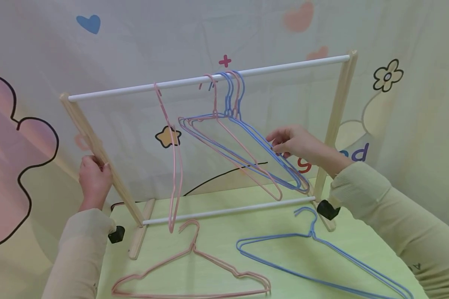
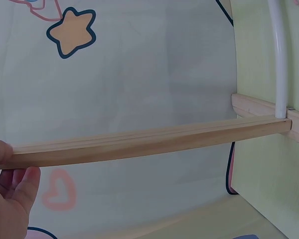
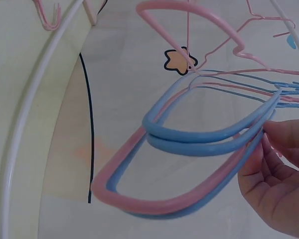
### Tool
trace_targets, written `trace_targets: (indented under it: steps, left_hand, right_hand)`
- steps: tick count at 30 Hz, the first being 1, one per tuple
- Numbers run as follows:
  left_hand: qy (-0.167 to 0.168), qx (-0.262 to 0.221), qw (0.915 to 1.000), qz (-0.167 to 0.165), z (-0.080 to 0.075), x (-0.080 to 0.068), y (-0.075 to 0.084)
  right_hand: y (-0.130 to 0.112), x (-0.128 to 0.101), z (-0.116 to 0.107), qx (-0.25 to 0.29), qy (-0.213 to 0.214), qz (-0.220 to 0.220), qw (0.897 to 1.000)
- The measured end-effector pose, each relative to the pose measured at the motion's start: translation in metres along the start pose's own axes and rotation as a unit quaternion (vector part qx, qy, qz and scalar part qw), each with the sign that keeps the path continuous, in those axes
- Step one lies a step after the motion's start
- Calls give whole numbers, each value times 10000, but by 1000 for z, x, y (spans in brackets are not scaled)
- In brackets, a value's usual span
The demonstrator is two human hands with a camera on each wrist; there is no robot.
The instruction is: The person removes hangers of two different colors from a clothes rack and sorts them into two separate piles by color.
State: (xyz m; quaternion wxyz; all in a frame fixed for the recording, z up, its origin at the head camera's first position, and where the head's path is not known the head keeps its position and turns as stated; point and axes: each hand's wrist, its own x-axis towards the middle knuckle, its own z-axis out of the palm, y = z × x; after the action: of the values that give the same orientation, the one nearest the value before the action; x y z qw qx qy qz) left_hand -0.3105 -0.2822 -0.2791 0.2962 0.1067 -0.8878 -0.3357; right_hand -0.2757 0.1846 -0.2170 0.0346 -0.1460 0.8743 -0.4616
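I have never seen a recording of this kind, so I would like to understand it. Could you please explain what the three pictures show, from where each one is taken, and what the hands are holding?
No machine here: a person works with two bare hands. The big picture comes from a camera on the person's head; the two small ones come from cameras on each wrist.

On a green table stands a small wooden rack with a white top rail. The left hand grips the rack's left post. The right hand pinches the blue and pink hangers bunched on the rail. One pink hanger hangs apart, to their left.

Flat on the table lie a second pink hanger and a blue hanger.
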Motion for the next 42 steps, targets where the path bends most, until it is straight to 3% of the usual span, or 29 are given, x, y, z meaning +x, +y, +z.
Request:
trace_targets:
  steps: [10,20,42]
  left_hand:
    - [-97,-26,9999,-52,0,2,0]
    - [44,-15,10000,24,1,0,0]
    - [-91,31,9999,-72,0,1,1]
  right_hand:
    - [-4,1,-2,-303,-396,-128,9987]
    - [-7,-9,-15,-438,-40,-305,9986]
    - [30,-44,-49,-1463,-68,-489,9880]
